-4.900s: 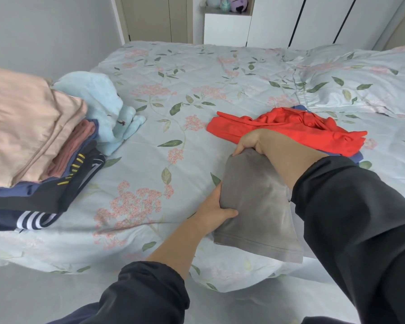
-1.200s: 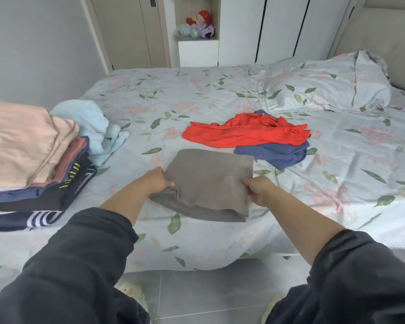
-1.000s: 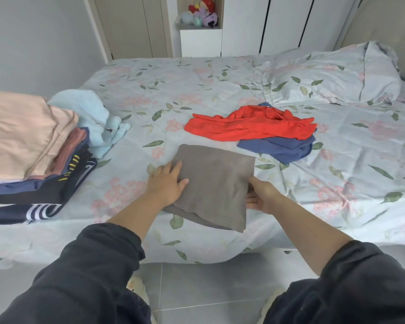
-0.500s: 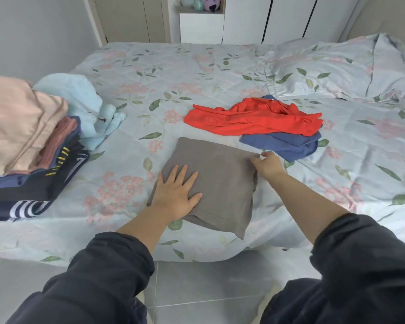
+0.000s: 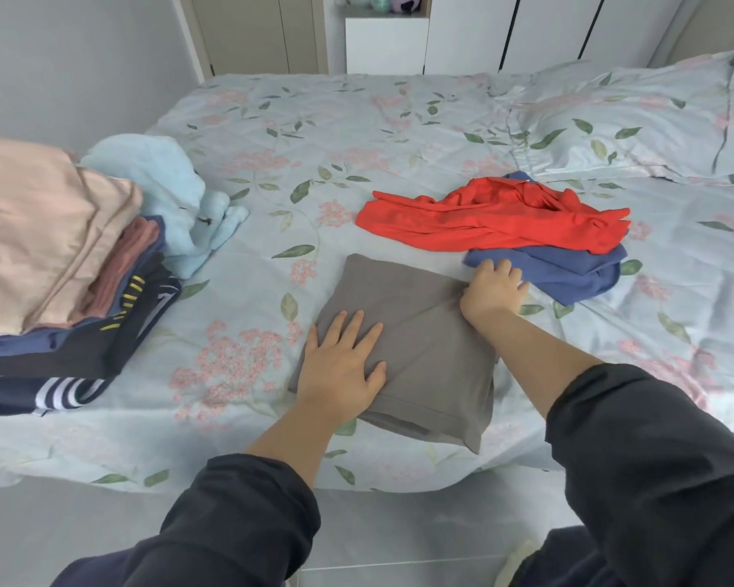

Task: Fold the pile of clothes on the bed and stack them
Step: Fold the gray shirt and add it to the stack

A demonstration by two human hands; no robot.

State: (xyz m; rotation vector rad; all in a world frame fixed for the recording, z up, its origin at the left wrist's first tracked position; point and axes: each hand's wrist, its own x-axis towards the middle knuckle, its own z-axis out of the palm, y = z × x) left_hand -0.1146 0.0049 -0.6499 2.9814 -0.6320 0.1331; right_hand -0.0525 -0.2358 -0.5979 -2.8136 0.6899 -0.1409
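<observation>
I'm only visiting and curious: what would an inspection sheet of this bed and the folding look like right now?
Surface: floral bed, quilt wrinkled.
Job's things: folded grey garment near the front edge; unfolded red garment lying on a blue garment behind it; folded stack at left.
Clutter: pale blue soft item beside the stack; pillow.
Hands: left hand flat on the grey garment; right hand at its right corner, grip unclear.
Cables: nothing seen.
Surroundings: white wardrobe, toys on a shelf, tiled floor.
</observation>
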